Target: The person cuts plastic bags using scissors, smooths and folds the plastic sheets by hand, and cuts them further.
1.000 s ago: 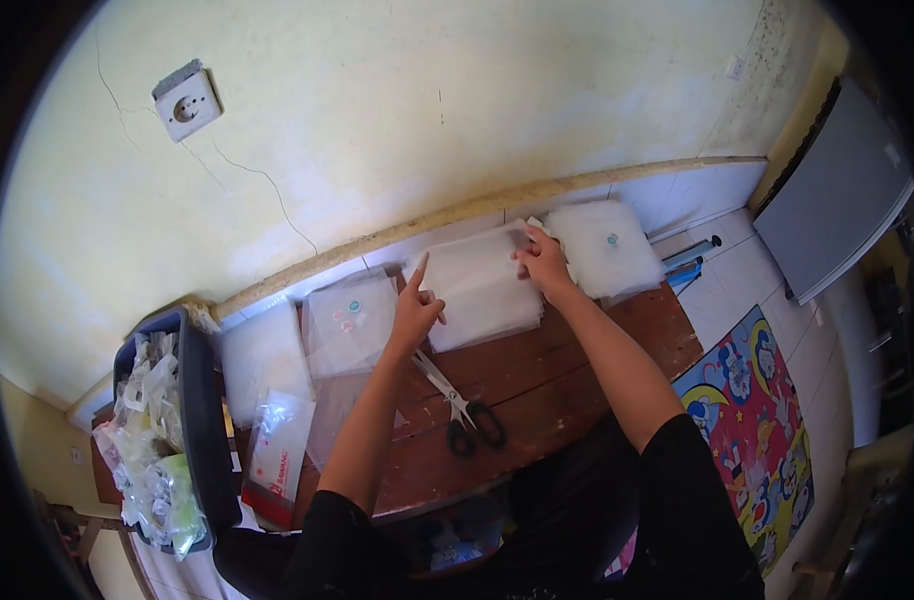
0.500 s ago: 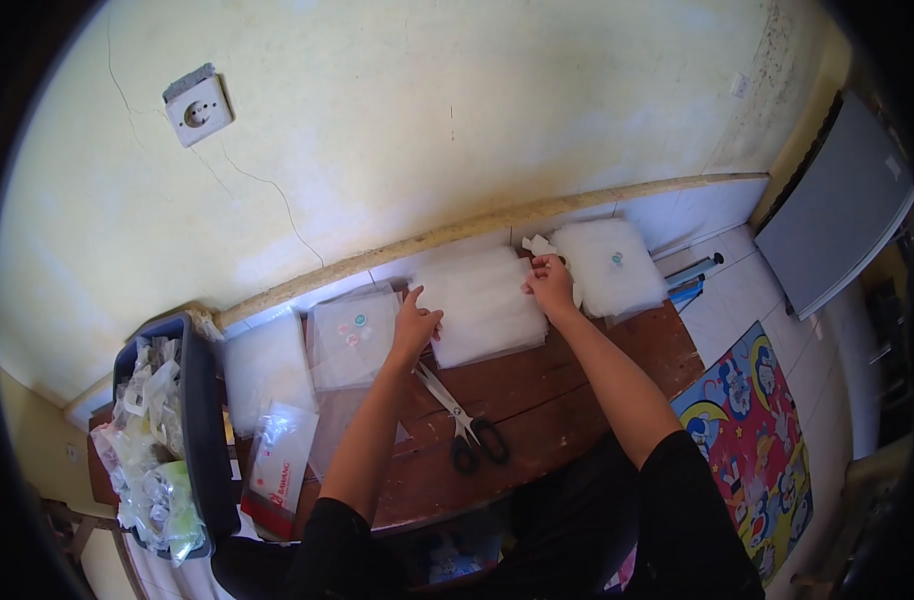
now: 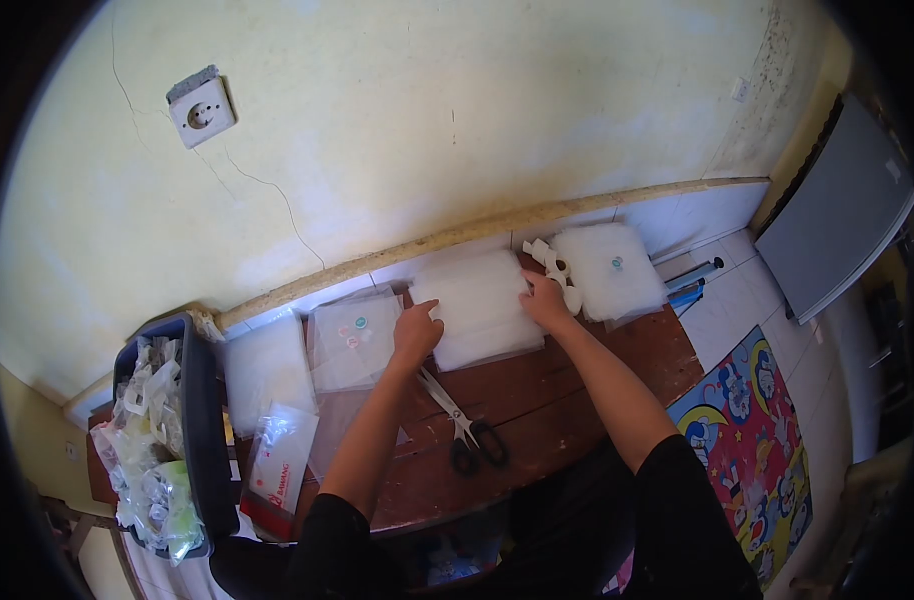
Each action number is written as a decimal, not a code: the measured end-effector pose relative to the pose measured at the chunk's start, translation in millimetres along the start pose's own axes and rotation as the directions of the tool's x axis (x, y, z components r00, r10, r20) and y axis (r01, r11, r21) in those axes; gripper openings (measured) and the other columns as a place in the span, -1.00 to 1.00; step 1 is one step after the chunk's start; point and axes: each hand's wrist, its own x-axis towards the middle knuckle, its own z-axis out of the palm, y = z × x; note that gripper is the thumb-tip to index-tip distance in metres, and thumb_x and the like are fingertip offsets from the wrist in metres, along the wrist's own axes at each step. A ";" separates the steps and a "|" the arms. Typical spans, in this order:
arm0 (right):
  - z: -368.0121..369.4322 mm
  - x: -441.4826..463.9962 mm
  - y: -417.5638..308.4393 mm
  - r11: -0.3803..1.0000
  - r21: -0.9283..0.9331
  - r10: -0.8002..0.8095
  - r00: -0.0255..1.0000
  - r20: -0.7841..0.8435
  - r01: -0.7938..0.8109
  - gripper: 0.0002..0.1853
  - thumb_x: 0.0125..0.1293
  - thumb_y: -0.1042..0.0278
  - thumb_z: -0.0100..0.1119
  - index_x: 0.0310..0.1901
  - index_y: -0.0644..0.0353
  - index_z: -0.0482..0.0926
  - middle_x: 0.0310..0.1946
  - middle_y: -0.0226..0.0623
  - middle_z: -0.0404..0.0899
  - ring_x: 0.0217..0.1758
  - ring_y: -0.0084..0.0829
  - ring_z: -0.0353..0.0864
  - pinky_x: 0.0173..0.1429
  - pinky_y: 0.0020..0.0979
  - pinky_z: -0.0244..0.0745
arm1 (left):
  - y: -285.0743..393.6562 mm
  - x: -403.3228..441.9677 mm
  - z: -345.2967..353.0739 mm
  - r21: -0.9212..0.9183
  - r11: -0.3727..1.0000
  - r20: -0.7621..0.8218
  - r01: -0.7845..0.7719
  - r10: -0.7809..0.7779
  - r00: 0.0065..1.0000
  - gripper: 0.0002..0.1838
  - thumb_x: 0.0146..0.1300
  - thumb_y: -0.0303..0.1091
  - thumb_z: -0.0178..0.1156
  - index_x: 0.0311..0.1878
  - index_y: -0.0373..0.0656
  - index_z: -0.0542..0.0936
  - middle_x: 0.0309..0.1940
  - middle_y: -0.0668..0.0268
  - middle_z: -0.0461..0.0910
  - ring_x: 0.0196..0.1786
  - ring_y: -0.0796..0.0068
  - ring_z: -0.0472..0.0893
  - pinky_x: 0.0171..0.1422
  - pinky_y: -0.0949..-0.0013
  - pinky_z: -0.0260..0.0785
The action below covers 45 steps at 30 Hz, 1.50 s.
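A thick stack of whitish, clear plastic sheets [image 3: 482, 305] lies on the brown wooden table between my hands. My left hand [image 3: 417, 332] grips its left edge, with index finger and thumb over the top. At the right edge, my right hand [image 3: 545, 302] has its fingers closed on the sheets, its index finger reaching toward the far corner. Black-handled scissors [image 3: 462, 425] rest in front of the stack, their blade tips near my left wrist. Small white rolls and strips [image 3: 559, 270] lie just beyond my right hand.
Another plastic stack [image 3: 612, 270] with a round sticker stands at the right. To the left are a stickered stack [image 3: 352, 345], a further stack [image 3: 267, 370], a printed packet [image 3: 279, 470] and a dark bin [image 3: 205, 420] full of plastic. A wall [image 3: 427, 120] runs behind.
My left hand has shifted right onto the stack's edge, its fingers drawing closed. My right hand has moved slightly down, away from the white strips, leaving the rolls more visible.
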 end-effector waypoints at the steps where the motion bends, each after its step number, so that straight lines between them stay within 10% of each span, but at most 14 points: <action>1: 4.0 1.8 3.8 0.990 0.140 -0.021 0.999 -0.040 0.027 -0.44 0.06 0.54 0.24 0.18 0.36 0.49 0.10 0.09 0.55 0.11 0.01 0.58 0.23 -0.22 0.47 | 0.4 0.3 0.7 -0.001 1.000 0.000 0.001 -0.001 1.000 -0.53 0.04 -0.39 0.17 0.10 -0.03 0.65 -0.27 0.03 0.68 -0.14 -0.01 0.65 0.07 0.06 0.49; 6: 23.6 14.4 28.2 0.946 0.204 -0.214 0.959 -0.184 0.250 -0.37 0.08 0.54 0.25 0.26 0.36 0.39 0.31 0.13 0.35 0.33 0.05 0.40 0.39 -0.19 0.32 | 9.7 -0.5 -1.8 -0.067 0.998 -0.083 0.021 -0.027 0.996 -0.62 0.14 -0.39 0.19 0.07 -0.08 0.65 -0.23 0.02 0.67 -0.11 -0.03 0.63 0.07 0.05 0.48; 10: 3.6 -3.5 -2.8 0.980 -0.061 -0.184 0.981 0.057 0.188 -0.36 0.15 0.40 0.28 0.30 0.31 0.36 0.40 0.15 0.20 0.47 0.02 0.19 0.49 -0.17 0.15 | 3.4 -0.6 7.4 -0.006 0.999 -0.147 -0.042 0.041 0.988 -0.65 0.15 -0.33 0.26 0.04 -0.05 0.68 -0.26 0.06 0.68 -0.15 0.06 0.64 0.00 0.11 0.49; 12: 8.4 -7.4 -3.2 0.973 -0.116 -0.180 0.973 0.147 0.198 -0.36 0.19 0.32 0.28 0.31 0.30 0.36 0.41 0.15 0.17 0.49 0.03 0.16 0.51 -0.16 0.11 | 11.5 -7.9 3.5 0.042 0.999 -0.108 0.009 -0.004 0.994 -0.59 0.16 -0.27 0.28 0.11 -0.05 0.63 0.16 0.08 0.51 0.18 0.03 0.49 0.22 0.06 0.38; 16: 22.5 -12.7 3.3 0.907 -0.294 -0.239 0.944 0.228 0.301 -0.35 0.26 0.11 0.23 0.32 0.26 0.35 0.42 0.14 0.15 0.50 0.06 0.12 0.53 -0.13 0.07 | 15.1 -16.0 10.9 0.204 0.968 -0.237 -0.145 0.193 0.952 -0.47 0.24 -0.13 0.24 0.29 0.03 0.50 0.40 0.12 0.26 0.42 0.02 0.25 0.43 -0.03 0.16; 19: 26.9 -16.1 2.2 0.863 -0.358 -0.304 0.933 0.194 0.356 -0.35 0.27 0.09 0.21 0.32 0.25 0.35 0.41 0.13 0.17 0.48 0.06 0.14 0.53 -0.12 0.07 | 5.7 -16.1 23.5 0.355 0.882 -0.007 -0.310 0.334 0.943 -0.38 0.41 0.07 -0.04 0.46 0.07 0.28 0.53 0.13 0.06 0.58 0.04 -0.02 0.58 -0.09 -0.18; 38: 33.0 -34.0 -41.7 0.792 -0.369 -0.434 0.873 0.222 0.487 -0.41 0.33 0.04 0.13 0.29 0.22 0.38 0.35 0.10 0.27 0.45 0.07 0.19 0.52 -0.01 0.05 | 0.5 -21.7 17.3 0.160 0.961 -0.087 -0.225 0.241 0.967 -0.42 0.43 0.02 -0.03 0.42 -0.02 0.33 0.51 0.08 0.10 0.57 0.07 0.02 0.59 -0.02 -0.20; 45: 59.3 -79.4 -118.6 0.810 -0.246 -0.500 0.846 0.185 0.533 -0.45 0.31 0.09 0.17 0.23 0.26 0.42 0.28 0.11 0.35 0.42 0.07 0.23 0.50 -0.03 0.08 | -2.6 -90.7 -45.2 -0.005 0.975 -0.281 -0.222 0.211 0.936 -0.52 0.33 -0.13 0.16 0.22 -0.20 0.50 0.27 -0.02 0.43 0.37 -0.04 0.33 0.46 0.03 0.09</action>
